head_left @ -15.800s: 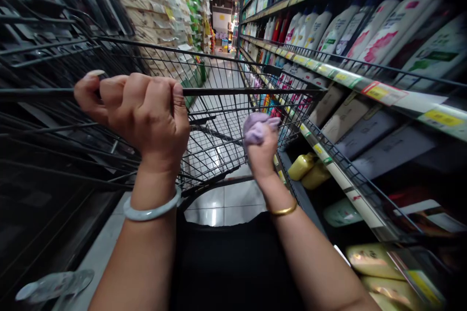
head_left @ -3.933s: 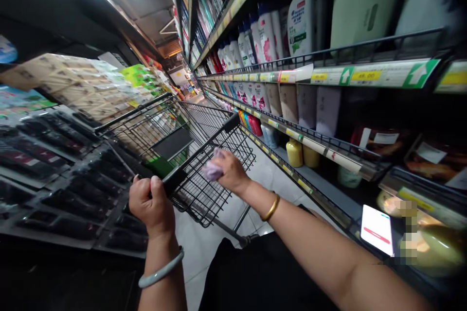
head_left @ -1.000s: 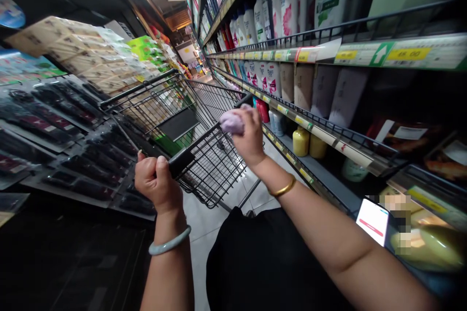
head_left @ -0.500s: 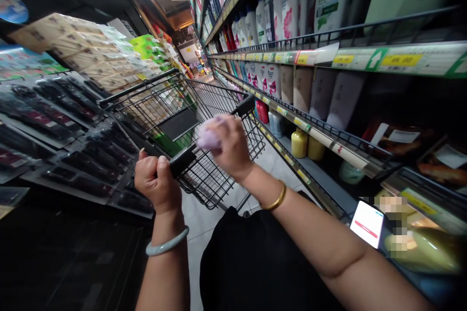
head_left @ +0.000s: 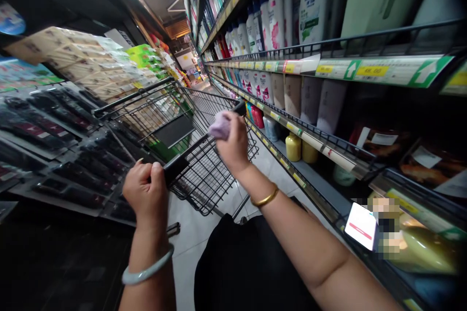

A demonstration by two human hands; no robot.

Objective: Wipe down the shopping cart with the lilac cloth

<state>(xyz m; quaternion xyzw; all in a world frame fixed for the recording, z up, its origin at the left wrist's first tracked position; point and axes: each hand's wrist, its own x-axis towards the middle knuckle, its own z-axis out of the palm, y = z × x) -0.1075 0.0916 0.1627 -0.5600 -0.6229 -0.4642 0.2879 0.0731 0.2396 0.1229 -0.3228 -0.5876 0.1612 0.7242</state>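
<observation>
Left hand (head_left: 146,187) is gripping the black tubular cart handle (head_left: 177,167); right hand (head_left: 233,145), clutching a bunched lilac cloth (head_left: 219,127), is shifting toward two o'clock, wiping farther along.

The left hand (head_left: 145,187) covers part of the cart handle (head_left: 177,169), the right hand (head_left: 234,145) part of the lilac cloth (head_left: 219,128). Blocky pixels mask a patch (head_left: 388,228) beside the lit screen (head_left: 360,226), and the gold container (head_left: 428,250) there is blurred. The top edge cuts off the pale green bottle (head_left: 379,2); fine print on the price labels (head_left: 374,71) is unreadable.
</observation>
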